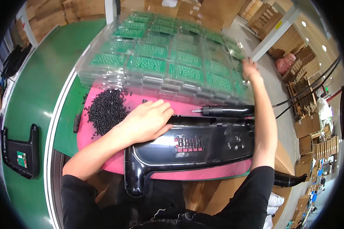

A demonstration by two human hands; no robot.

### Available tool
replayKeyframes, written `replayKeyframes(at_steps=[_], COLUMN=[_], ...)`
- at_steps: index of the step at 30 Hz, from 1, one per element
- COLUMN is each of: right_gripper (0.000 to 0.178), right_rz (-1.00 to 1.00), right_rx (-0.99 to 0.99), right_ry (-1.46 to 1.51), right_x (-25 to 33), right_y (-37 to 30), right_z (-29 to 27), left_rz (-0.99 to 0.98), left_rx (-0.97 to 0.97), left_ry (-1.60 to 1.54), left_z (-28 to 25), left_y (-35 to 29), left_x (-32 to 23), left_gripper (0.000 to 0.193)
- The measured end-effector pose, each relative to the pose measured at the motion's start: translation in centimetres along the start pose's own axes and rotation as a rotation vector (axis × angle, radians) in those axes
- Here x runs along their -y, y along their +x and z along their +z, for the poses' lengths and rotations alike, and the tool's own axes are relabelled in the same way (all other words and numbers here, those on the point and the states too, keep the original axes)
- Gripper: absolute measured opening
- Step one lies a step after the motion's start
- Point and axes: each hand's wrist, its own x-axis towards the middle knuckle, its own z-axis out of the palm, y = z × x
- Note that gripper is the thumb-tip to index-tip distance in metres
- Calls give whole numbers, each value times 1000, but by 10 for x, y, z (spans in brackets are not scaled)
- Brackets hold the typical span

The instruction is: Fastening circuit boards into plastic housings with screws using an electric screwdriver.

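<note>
Under the curled left hand [151,120], black housing [214,152]; beside the half-open right hand [250,70], clear trays [153,81]; both grips unclear.

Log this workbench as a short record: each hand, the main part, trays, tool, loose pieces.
Left hand: over upper edge of black housing; contact unclear
Right hand: at right end of clear trays
Housing: lying on pink mat
Trays: stacked, holding green circuit boards
Tool: black powered screwdriver, tip pointing left
Loose pieces: black pile, left side of mat
</note>
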Motion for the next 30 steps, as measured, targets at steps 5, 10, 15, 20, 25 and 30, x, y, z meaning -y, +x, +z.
replayKeyframes(at_steps=[5, 10, 15, 20, 25, 30], right_gripper=[54, 44, 19, 43, 19, 20], right_rz=[-166, -249, -595, -628, -935, -849], right_rx=[39, -244, -985, -362, -456, -403], right_ry=[-187, -443, -182, 774, 882, 1062], right_x=[-2, -1, -1, 67, 111, 109], right_y=[2, -16, -49, -186, -253, -270], right_z=[-10, -15, -72, -133, -106, -97], left_rz=[19, 51, 68, 6, -31, 113], left_rx=[-44, -117, -229, -504, -673, -603], left_ry=[-60, 0, -74, -50, -82, 28], left_z=[-1, -3, -11, -21, -22, -29], left_y=[1, 5, 2, -6, -7, -9], left_x=[4, 16, 15, 7, -8, -9], left_gripper=[23, 18, 22, 70, 79, 68])
